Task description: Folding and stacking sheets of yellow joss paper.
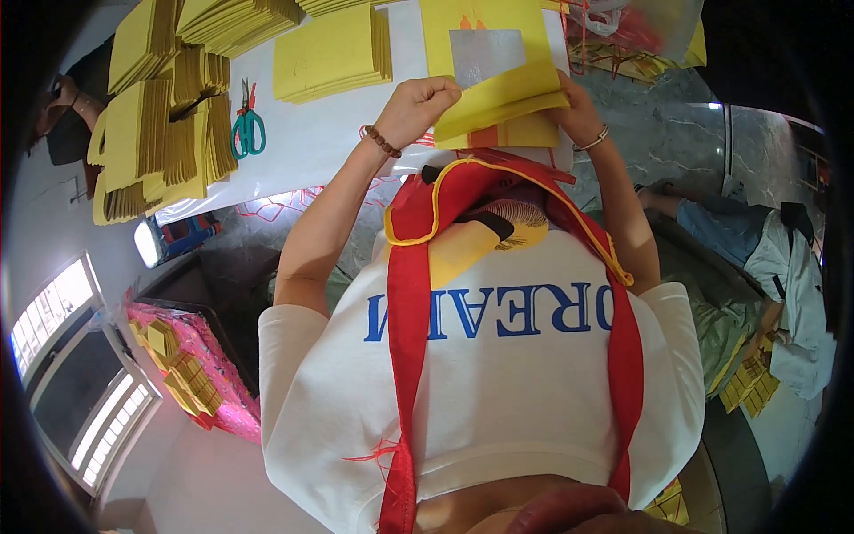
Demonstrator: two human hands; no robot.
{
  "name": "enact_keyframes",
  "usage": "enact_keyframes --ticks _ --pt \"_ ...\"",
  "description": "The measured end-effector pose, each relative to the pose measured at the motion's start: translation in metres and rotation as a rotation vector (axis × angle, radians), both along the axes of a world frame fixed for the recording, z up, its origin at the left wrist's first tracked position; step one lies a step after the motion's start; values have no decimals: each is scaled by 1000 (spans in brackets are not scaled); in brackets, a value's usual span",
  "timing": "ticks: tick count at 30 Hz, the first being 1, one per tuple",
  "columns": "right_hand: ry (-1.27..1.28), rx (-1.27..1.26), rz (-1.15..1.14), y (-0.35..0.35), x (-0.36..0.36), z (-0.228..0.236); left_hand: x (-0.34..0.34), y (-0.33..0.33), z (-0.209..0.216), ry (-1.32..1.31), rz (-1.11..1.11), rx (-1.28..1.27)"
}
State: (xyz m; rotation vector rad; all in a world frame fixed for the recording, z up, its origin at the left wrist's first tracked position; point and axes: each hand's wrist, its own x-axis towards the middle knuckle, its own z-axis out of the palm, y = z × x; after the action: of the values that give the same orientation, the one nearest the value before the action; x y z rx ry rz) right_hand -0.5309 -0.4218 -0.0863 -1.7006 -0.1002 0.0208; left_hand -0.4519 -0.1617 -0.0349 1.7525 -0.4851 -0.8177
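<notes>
A yellow paper sheet, bent over along its length, is stretched between my hands above the white-covered table. My left hand is closed in a pinch at its left end. Closed on the right end is my right hand, its fingertips partly hidden behind the paper. Under the held sheet lies more yellow paper with a silver-grey square on it, partly covered. Left of my left hand lies a neat stack of yellow paper.
Scissors with green handles lie on the table beside bundles of folded yellow paper. Another person's hand shows at far left. At right is a person in blue shorts. Yellow bundles rest on pink wrapping lower left.
</notes>
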Motion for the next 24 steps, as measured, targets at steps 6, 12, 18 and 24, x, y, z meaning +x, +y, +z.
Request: enact_keyframes --ticks 6,12,18,24 --pt "228 183 -77 0 -1 4 12 20 20 65 -152 -359" --pt "292 274 -85 -5 0 0 15 4 -7 -972 -221 131" --pt "-429 -531 -59 2 0 35 9 6 -4 -1248 -174 189" --pt "-422 -901 169 10 -32 62 -14 21 8 -1201 -309 140"
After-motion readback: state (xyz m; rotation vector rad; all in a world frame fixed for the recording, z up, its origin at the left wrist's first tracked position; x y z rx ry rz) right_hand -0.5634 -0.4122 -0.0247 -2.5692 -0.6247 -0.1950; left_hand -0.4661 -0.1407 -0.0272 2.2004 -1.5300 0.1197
